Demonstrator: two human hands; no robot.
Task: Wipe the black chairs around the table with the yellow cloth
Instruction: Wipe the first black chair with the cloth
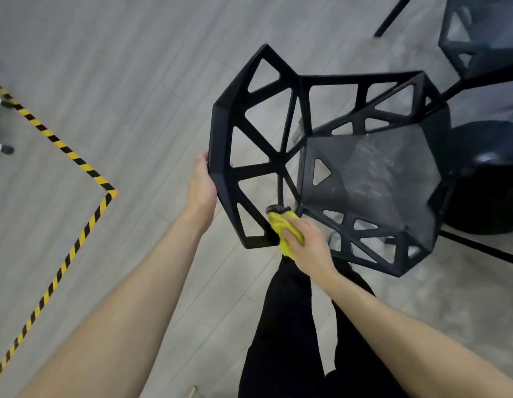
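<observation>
Right hand (305, 245) clamps the yellow cloth (281, 228) against the lower edge of the black chair (364, 173) backrest, beside the seat. Left hand (202, 185) grips the backrest's outer rim, fingers curled behind it.

No readable text, label, brand or number appears anywhere in view; the only marking is yellow-and-black hazard tape (74, 156) running in an angled line across the grey floor (120, 67).
</observation>
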